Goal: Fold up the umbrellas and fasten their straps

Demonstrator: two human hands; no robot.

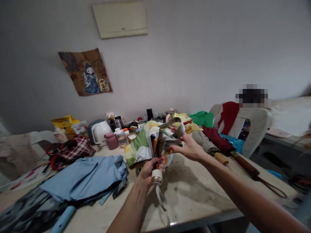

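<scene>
A folding umbrella [143, 144] with green, white and yellow patterned cloth is held over the table, its canopy closed but loose. My left hand [148, 171] is wrapped round its shaft, just above the white handle [157, 177]. From the handle's end a pale wrist strap [160, 198] hangs down. At the canopy's right side, my right hand [190, 147] grips a loose fold of the cloth, with thumb and fingers curved around it. Part of the right fingers is hidden by the fabric.
On the table [194, 191], a light blue umbrella [89, 176] lies left; a grey umbrella [204, 142] and a dark red umbrella [218, 140] lie right. Behind stand a white kettle [100, 132], bottles [120, 137] and snack bags [186, 121]. A white chair [259, 126] stands beyond.
</scene>
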